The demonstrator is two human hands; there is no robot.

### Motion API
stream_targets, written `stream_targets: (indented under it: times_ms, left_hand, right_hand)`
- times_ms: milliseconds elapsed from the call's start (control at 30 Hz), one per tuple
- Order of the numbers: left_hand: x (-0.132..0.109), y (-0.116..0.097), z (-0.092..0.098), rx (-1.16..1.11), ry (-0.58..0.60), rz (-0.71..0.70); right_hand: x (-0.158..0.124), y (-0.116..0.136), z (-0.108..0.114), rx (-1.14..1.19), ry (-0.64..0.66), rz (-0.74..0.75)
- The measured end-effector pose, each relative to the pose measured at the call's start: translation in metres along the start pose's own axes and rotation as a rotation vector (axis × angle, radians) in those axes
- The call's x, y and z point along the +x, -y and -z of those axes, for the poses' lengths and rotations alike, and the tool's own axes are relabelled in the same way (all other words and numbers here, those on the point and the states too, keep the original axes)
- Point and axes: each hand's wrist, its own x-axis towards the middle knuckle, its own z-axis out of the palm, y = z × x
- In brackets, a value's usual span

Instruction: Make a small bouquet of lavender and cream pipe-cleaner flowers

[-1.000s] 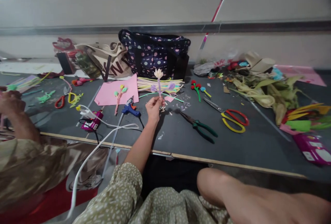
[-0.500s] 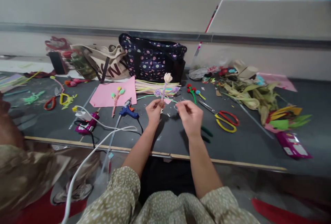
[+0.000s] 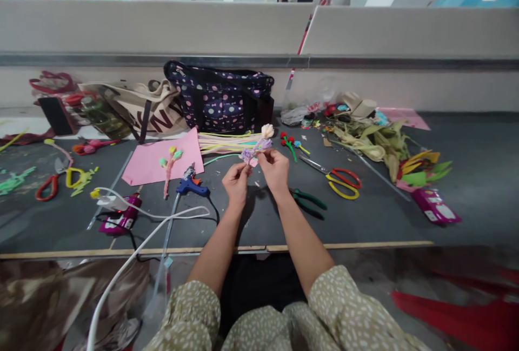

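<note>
My left hand (image 3: 236,182) is closed in a pinch on the lower stem of a handmade pipe-cleaner flower (image 3: 256,150). The flower has a cream tuft (image 3: 267,131) on top and fuzzy purple blossoms lower down, and it leans to the right. Close beside it, my right hand (image 3: 275,171) pinches at the purple part; its fingertips partly cover the spot, so what exactly lies between them is hidden. Behind the hands lies a bundle of pale pipe cleaners (image 3: 219,144). Green-handled pliers (image 3: 310,202) rest by my right wrist.
A blue glue gun (image 3: 192,183) and a white cable (image 3: 156,232) lie left, near pink paper (image 3: 138,163) bearing another pipe-cleaner flower (image 3: 168,170). Scissors (image 3: 343,182) and dried husks (image 3: 373,140) lie right. A dotted bag (image 3: 221,99) stands behind; the table's front edge (image 3: 344,246) is close.
My right hand has moved left, from a gap beside the flower to touching it. The flower has tipped from upright to leaning right. The camera view has shifted, showing the pliers more fully.
</note>
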Motion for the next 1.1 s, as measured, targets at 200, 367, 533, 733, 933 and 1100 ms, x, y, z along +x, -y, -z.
stream_targets:
  times_ms: [200, 367, 533, 733, 933, 1100]
  left_hand:
    - [-0.002, -0.001, 0.0, 0.038, 0.021, -0.055]
    - [-0.002, 0.0, 0.0, 0.08, 0.046, -0.091]
    - [-0.002, 0.004, -0.002, 0.09, 0.056, -0.043]
    - [-0.004, 0.002, -0.005, 0.069, 0.07, 0.033]
    - [-0.005, 0.0, -0.008, 0.046, 0.054, 0.056]
    - [-0.007, 0.0, -0.009, 0.021, 0.061, 0.098]
  right_hand:
    - [0.005, -0.004, -0.002, 0.16, 0.088, -0.095]
    - [0.007, -0.008, -0.003, 0.064, 0.071, -0.008]
    - [0.006, -0.013, 0.004, -0.183, 0.026, 0.175]
    - [0.004, -0.019, 0.006, -0.284, 0.0, 0.289]
    - [0.007, -0.021, 0.008, -0.222, -0.025, 0.278]
    - [0.007, -0.021, 0.01, -0.269, -0.056, 0.402]
